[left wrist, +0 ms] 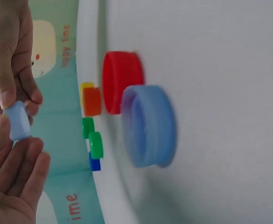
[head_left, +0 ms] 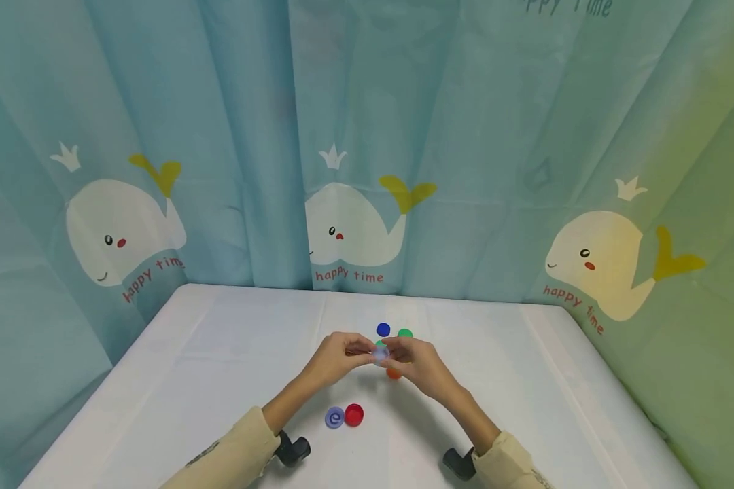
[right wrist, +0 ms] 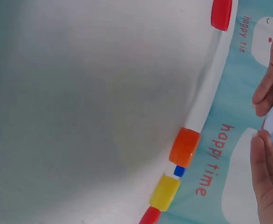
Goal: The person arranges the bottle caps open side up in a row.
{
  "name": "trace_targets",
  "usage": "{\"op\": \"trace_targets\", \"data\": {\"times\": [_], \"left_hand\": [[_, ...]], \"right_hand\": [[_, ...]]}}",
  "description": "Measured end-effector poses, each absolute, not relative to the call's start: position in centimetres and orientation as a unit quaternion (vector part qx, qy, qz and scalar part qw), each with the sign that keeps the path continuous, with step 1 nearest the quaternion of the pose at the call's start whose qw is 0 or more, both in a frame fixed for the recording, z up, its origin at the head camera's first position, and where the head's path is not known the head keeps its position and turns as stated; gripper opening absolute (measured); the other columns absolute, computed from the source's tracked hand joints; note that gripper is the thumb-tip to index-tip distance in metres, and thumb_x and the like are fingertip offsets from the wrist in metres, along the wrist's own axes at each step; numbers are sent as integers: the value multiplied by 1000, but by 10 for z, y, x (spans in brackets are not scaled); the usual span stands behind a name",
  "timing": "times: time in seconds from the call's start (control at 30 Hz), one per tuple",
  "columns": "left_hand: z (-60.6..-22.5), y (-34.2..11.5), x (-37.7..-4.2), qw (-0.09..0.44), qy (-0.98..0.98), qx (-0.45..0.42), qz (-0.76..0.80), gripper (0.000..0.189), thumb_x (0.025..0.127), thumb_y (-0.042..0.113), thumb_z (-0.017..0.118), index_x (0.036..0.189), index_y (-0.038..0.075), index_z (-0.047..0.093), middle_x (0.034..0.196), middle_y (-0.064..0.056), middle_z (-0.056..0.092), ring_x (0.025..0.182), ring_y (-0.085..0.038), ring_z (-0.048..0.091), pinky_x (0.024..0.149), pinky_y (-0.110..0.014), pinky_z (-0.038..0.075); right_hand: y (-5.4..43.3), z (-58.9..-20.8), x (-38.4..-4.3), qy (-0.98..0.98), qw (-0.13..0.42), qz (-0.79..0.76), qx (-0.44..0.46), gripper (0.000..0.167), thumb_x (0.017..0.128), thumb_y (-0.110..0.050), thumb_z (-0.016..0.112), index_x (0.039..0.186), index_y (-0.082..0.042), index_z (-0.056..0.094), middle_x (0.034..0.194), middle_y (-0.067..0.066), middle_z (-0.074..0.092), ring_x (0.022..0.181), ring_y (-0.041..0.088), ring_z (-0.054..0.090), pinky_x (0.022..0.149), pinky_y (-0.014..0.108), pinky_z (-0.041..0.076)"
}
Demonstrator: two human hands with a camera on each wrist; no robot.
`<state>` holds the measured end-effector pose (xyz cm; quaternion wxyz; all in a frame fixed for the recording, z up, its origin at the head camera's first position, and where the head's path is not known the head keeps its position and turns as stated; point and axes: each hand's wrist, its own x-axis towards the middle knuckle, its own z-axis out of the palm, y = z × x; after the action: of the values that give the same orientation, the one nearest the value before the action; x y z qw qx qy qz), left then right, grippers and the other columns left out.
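The left hand (head_left: 336, 356) and the right hand (head_left: 421, 363) meet above the white desk (head_left: 220, 367), both pinching one small, round, pale blue plastic cap (head_left: 380, 354) between thumb and fingers. The cap is up in the air between the fingertips, the left hand on one side of it and the right hand on the other.

On the desk nearer the person, a round periwinkle-blue plastic cap with a raised inner ring (head_left: 334, 418) lies just beside a round bright red plastic cap (head_left: 354, 415).

Beyond the hands, near the middle of the desk, are a round dark blue plastic cap (head_left: 383, 329) and a round green plastic cap (head_left: 406, 333); a second green cap (head_left: 380, 344) shows only partly above the held one. A round orange plastic cap (head_left: 394, 373) sits below the right hand in the head view, partly covered by it. The right wrist view also shows a yellow plastic cap (right wrist: 164, 192) and, just beside it, a red piece (right wrist: 150, 216) cut off by the frame edge.

Behind the desk hangs a blue-green fabric curtain (head_left: 501, 136) printed with white whales.
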<state>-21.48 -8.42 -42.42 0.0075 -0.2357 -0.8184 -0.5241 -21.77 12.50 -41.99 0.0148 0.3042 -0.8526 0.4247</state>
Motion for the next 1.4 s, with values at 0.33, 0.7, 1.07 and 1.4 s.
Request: {"op": "trace_targets", "data": {"times": [0.33, 0.7, 1.07, 1.4], "left_hand": [[-431, -80, -212, -19, -849, -250, -465, 19, 84, 16, 72, 100, 6, 71, 93, 0, 70, 89, -15, 65, 80, -28, 51], [-432, -83, -207, -116, -851, -287, -424, 11, 94, 5, 53, 104, 5, 59, 89, -2, 71, 83, -14, 65, 73, -24, 48], [-429, -84, -201, -176, -853, -271, -411, 9, 94, 10, 55, 101, 8, 50, 84, 0, 69, 71, -16, 58, 61, -21, 44], [-426, -86, -198, -194, -857, -269, -395, 7, 95, 17, 57, 96, 10, 54, 84, 0, 69, 72, -14, 60, 64, -23, 47]], "right_hand": [[126, -423, -216, -879, -45, 350, 322, 25, 82, -12, 73, 104, -2, 68, 85, -5, 63, 74, 8, 59, 67, 21, 51], [122, -428, -204, -890, -105, 301, 326, 25, 76, -8, 78, 96, -1, 66, 79, -2, 62, 70, 8, 58, 66, 17, 50], [114, -428, -194, -894, -164, 275, 313, 27, 76, -11, 79, 97, -1, 65, 75, -4, 59, 67, 7, 52, 65, 19, 48], [107, -432, -190, -901, -169, 256, 305, 28, 73, -12, 81, 94, -3, 65, 75, -7, 60, 66, 4, 53, 64, 16, 48]]}}
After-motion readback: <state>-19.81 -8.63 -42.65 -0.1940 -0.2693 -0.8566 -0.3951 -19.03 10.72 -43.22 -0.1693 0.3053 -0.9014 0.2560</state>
